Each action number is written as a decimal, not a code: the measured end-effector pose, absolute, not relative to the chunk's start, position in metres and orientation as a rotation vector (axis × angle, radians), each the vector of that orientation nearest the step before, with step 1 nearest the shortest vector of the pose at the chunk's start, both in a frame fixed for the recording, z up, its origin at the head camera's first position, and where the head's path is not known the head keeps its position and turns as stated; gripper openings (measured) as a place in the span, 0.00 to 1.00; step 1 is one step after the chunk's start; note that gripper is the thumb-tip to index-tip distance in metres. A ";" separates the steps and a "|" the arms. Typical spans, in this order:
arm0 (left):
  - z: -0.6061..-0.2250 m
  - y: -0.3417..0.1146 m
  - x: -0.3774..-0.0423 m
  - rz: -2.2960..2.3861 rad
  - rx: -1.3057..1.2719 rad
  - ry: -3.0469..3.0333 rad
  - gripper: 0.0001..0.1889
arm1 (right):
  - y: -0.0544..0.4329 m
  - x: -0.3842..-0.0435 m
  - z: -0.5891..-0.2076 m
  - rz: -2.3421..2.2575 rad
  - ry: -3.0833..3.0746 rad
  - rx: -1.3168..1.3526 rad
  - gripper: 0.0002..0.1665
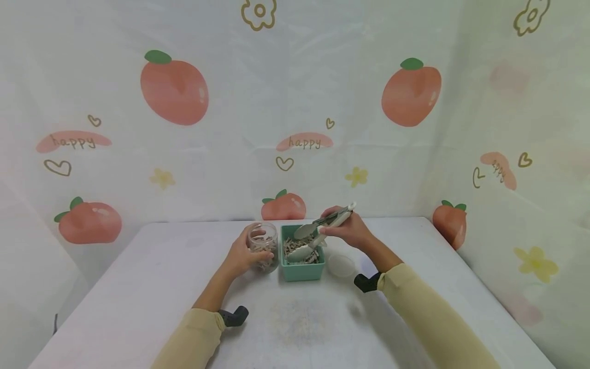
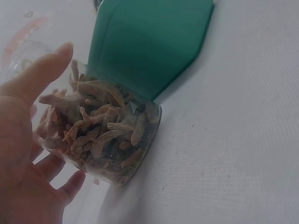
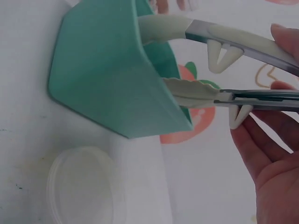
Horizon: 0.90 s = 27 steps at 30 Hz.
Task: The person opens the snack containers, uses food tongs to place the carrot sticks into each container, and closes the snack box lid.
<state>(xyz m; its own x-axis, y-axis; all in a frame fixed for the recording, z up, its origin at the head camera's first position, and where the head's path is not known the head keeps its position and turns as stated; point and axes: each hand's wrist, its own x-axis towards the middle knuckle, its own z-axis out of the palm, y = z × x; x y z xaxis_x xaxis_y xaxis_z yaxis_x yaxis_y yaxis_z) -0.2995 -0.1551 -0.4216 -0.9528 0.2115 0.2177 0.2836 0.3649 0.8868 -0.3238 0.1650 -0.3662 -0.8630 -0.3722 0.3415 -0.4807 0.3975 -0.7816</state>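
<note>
Holding a clear jar (image 1: pixel 270 245) of brown bits (image 2: pixel 107 116) in the left hand (image 1: pixel 240 255), just beside the green box (image 1: pixel 303 273) at nine o'clock; gripping tongs (image 1: pixel 340 220) in the right hand (image 1: pixel 353 230), up at two o'clock from the box; pointing both tong ends (image 1: pixel 300 253), spread wide, down into the box with more brown bits; seeing a round lid (image 1: pixel 341 266) flat on the worktop (image 1: pixel 138 302), near the box at four o'clock.

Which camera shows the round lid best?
The right wrist view: the lid looks large there, its rim visible, though the frame's bottom crops it. The head view shows it whole, but small, beside the green box. The left wrist view doesn't show it.
</note>
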 end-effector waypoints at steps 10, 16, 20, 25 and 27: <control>-0.430 -0.158 -0.306 -1.665 -0.447 -2.553 0.49 | 0.163 -0.317 -0.371 1.433 -2.595 0.934 0.28; -0.438 -0.160 -0.312 -1.636 -0.465 -2.544 0.50 | 0.165 -0.316 -0.375 1.311 -2.563 0.876 0.26; -0.438 -0.160 -0.312 -1.633 -0.470 -2.547 0.50 | 0.166 -0.318 -0.378 1.274 -2.504 0.850 0.24; -0.438 -0.160 -0.311 -1.619 -0.472 -2.548 0.50 | 0.163 -0.318 -0.382 1.347 -2.439 0.825 0.21; -0.437 -0.160 -0.312 -1.616 -0.472 -2.545 0.50 | 0.160 -0.316 -0.382 1.395 -2.418 0.802 0.21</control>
<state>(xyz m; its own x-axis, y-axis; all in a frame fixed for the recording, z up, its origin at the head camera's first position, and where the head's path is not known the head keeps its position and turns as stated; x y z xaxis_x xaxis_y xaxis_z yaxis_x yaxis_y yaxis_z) -0.3116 -0.1600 -0.4374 -0.9481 0.2101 0.2387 0.3054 0.3926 0.8676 -0.3163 0.1599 -0.3817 -0.8216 -0.3404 0.4573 -0.5663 0.3950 -0.7234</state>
